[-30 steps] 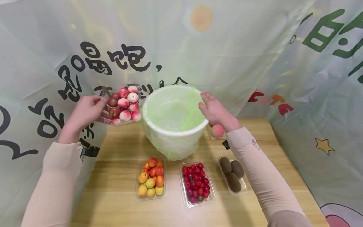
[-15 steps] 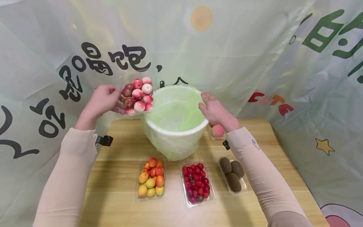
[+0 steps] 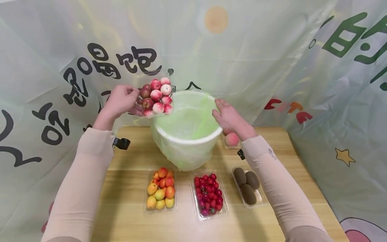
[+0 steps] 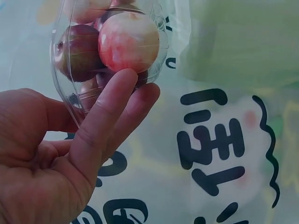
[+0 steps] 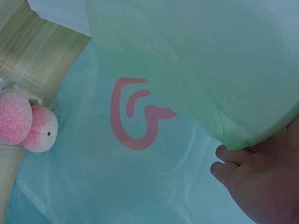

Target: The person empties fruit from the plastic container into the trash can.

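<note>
My left hand (image 3: 121, 101) pinches the side of a clear plastic box (image 3: 137, 79) of small red and whitish fruits (image 3: 156, 95), like little apples. The box is raised at the left rim of a white bucket (image 3: 189, 142) lined with a thin green bag (image 3: 202, 117). In the left wrist view, the thumb is at the box edge and the fingers (image 4: 100, 114) lie beneath it. On the bucket's right rim rests my right hand (image 3: 229, 117), fingers extended. The right wrist view shows its fingertips (image 5: 223, 170) at the bag's edge.
In front of the bucket stand clear boxes of yellow-orange fruits (image 3: 161, 188), dark red cherry-like fruits (image 3: 208, 194) and brown kiwis (image 3: 248, 193). Peaches (image 3: 232, 139) in another box sit right of the bucket, partly hidden. A printed cloth (image 3: 257, 60) hangs behind the wooden table (image 3: 130, 211).
My left hand has carried the fruit box rightward and slightly up, to the bucket's left rim. The right hand has stayed on the bucket.
</note>
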